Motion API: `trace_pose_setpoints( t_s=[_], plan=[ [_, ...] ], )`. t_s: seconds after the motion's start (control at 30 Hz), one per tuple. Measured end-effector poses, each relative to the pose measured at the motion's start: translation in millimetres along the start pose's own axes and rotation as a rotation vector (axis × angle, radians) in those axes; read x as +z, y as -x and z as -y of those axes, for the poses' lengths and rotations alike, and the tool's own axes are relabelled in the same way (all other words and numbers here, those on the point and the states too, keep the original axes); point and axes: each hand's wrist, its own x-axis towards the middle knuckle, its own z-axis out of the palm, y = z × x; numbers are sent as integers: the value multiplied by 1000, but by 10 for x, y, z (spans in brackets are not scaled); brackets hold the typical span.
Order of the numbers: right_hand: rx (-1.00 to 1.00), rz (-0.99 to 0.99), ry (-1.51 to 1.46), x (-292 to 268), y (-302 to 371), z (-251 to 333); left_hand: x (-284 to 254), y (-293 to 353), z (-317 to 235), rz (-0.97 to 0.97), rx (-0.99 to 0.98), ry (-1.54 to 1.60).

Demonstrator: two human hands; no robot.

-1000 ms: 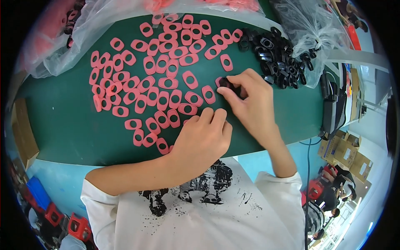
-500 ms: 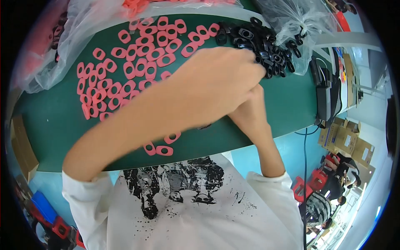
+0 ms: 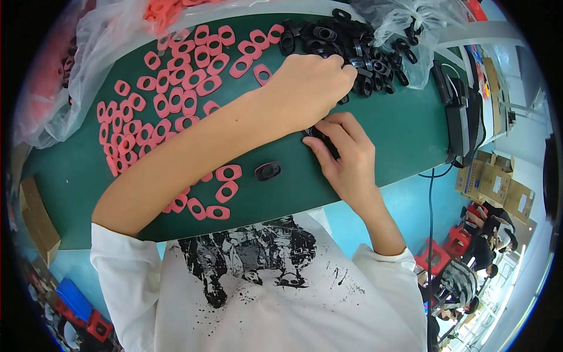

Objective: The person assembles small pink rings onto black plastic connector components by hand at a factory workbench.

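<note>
My left arm crosses over the table, and my left hand (image 3: 316,88) is at the near edge of a pile of black oval plastic parts (image 3: 369,61). Its fingers are curled downward, and whatever they hold is hidden beneath the hand. Just below it, my right hand (image 3: 349,152) pinches a black oval plastic part (image 3: 311,134) between thumb and fingers, close to the tabletop; my left hand partly covers this part. Left of my right hand lies a single black part with a pinkish edge (image 3: 268,171). Many pink plastic rings (image 3: 176,100) are spread left of and under my left forearm.
Clear plastic bags stand at the back left (image 3: 88,76) and back right (image 3: 410,23), the left one with pink pieces. A black device with a cable (image 3: 454,117) sits at the green table's (image 3: 404,141) right end. A cardboard box (image 3: 38,211) is at the left edge.
My left hand has shifted slightly left and away from my right hand, uncovering the right hand's fingers and the black part they pinch. The lone black part on the table is now uncovered.
</note>
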Motion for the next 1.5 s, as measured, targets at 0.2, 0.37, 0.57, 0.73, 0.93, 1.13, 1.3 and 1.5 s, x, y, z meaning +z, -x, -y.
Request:
trace_pose_setpoints(
  t_s=[0.2,0.37,0.57,0.73,0.93,1.13,1.3,1.5],
  plan=[
    [-28,-21,29,44,70,-39,71,-4,88,18,200,-47],
    [13,-49,-40,41,59,-78,-203,82,148,-104,207,-17],
    [72,-279,36,-240,-126,-355,-1065,551,619,-7,-344,445],
    [26,-294,296,-304,-341,-605,-1043,731,578,-70,-205,281],
    [78,-247,259,-280,-286,-620,-795,586,587,-104,62,84],
    [49,-246,247,-267,-251,-613,-717,533,540,83,222,-168],
    [-48,-250,191,-332,-132,-514,-654,559,614,11,309,-172],
    [46,-270,148,-324,-193,-517,-687,450,660,-6,342,-285]
  ],
)
